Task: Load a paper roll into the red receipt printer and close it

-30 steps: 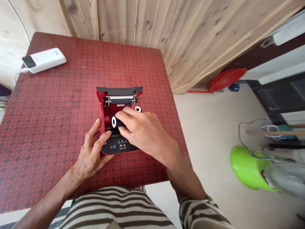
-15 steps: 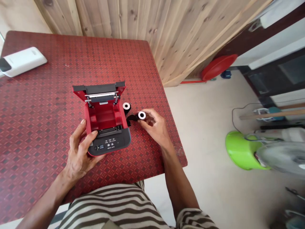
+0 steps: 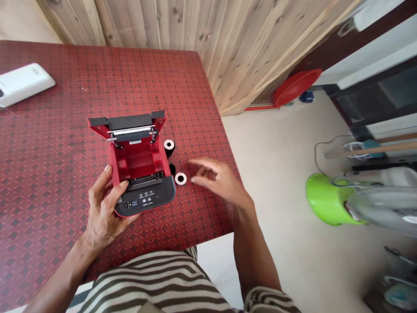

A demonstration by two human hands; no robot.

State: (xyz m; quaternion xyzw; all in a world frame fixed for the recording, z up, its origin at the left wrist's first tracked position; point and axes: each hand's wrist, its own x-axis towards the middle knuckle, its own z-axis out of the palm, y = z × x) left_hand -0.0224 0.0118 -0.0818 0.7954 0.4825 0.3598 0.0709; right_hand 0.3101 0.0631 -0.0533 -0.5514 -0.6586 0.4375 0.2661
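While your right hand (image 3: pixel 216 179) hangs empty, thumb and fingers apart beside the near roll (image 3: pixel 177 178), your left hand (image 3: pixel 104 211) clasps the open machine (image 3: pixel 153 189) by its left side on the counter (image 3: pixel 202 219), the far roll (image 3: pixel 169 150) to its right. Handling rolls outside the bay (image 3: pixel 140 160) seems the step; next probably calls for a steady left hold and light right pinch.

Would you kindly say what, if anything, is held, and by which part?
The left grip holds the printer by its left side, near the front; the right grip holds nothing.
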